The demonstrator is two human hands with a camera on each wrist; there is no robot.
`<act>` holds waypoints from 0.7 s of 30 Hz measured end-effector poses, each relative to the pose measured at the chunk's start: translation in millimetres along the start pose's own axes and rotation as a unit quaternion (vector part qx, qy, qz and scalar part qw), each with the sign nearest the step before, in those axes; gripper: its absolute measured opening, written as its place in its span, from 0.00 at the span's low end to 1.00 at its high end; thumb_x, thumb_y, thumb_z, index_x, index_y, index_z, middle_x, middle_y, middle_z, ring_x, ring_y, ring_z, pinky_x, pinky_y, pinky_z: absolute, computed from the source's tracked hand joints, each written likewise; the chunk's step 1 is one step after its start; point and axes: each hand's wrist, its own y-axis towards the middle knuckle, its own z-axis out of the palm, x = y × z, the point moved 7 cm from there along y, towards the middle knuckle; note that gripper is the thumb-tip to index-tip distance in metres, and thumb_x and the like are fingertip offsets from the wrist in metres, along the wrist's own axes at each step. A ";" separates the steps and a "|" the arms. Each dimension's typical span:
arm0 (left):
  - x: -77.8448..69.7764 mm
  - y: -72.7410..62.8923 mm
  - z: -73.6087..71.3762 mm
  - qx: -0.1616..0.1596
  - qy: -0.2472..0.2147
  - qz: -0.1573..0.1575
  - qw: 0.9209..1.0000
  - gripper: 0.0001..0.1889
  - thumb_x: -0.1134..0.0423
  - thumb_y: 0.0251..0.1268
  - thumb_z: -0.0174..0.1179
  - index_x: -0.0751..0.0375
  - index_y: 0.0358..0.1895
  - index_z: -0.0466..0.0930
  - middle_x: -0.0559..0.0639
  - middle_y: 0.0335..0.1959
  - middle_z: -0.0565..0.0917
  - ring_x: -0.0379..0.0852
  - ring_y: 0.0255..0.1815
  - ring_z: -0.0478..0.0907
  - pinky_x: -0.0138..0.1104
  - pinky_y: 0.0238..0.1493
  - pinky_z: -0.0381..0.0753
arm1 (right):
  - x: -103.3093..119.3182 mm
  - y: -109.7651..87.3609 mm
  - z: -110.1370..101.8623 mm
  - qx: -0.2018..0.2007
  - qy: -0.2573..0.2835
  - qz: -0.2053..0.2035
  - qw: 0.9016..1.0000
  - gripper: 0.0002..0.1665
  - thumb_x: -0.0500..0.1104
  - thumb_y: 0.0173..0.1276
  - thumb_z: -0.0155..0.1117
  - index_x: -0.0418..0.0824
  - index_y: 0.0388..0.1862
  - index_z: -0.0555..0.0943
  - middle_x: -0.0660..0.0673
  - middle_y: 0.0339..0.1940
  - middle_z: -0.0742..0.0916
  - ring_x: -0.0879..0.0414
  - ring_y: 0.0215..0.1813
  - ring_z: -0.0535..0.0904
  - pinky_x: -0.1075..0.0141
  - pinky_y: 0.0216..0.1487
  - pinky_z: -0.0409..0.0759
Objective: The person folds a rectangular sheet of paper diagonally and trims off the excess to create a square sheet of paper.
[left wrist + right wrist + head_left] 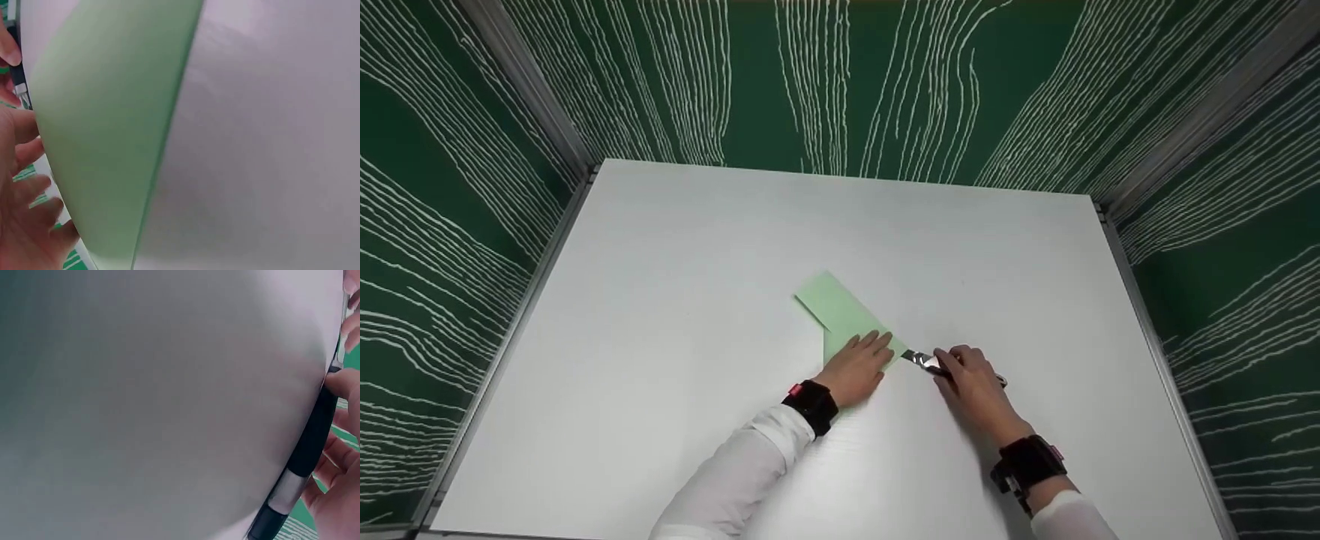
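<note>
A folded piece of light green paper (840, 304) lies on the white table, one strip of it pointing up and left. My left hand (855, 373) rests on its lower part, fingers spread and fairly straight. To the right, my right hand (976, 386) grips a utility knife (928, 364) by its black handle, thumb along the near side. The knife's metal blade points left, its tip right at the paper's right corner. In the right wrist view the handle (315, 436) shows a silver band near its end. Part of the paper is hidden beneath my left hand.
The white tabletop (697, 247) spreads out around both hands. Green walls (877, 90) with wavy white lines stand behind and at both sides, joined by grey metal posts (536, 82). Black bands (811, 406) are strapped on both wrists.
</note>
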 end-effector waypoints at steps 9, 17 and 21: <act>-0.9 -0.3 4.3 0.032 0.009 0.028 0.999 0.28 0.63 0.79 0.43 0.40 0.78 0.58 0.54 0.81 0.57 0.55 0.82 0.53 0.45 0.81 0.56 | -0.2 0.3 1.9 0.018 0.002 -0.001 1.000 0.22 0.36 0.62 0.73 0.37 0.55 0.83 0.39 0.45 0.82 0.43 0.44 0.78 0.50 0.40 0.80; 11.3 -2.6 2.4 0.052 -0.018 0.073 0.996 0.27 0.58 0.80 0.44 0.48 0.79 0.58 0.50 0.81 0.59 0.52 0.82 0.54 0.45 0.81 0.57 | -0.3 1.4 -0.7 0.028 0.023 0.009 0.999 0.22 0.34 0.62 0.73 0.38 0.56 0.84 0.40 0.43 0.82 0.45 0.44 0.77 0.53 0.44 0.78; 15.3 -3.6 4.7 0.069 -0.038 0.068 0.995 0.28 0.57 0.80 0.44 0.49 0.79 0.56 0.53 0.82 0.54 0.52 0.83 0.50 0.43 0.82 0.53 | -2.8 0.1 1.3 0.030 0.041 0.026 0.998 0.23 0.35 0.63 0.72 0.38 0.58 0.83 0.39 0.43 0.82 0.45 0.44 0.76 0.54 0.45 0.76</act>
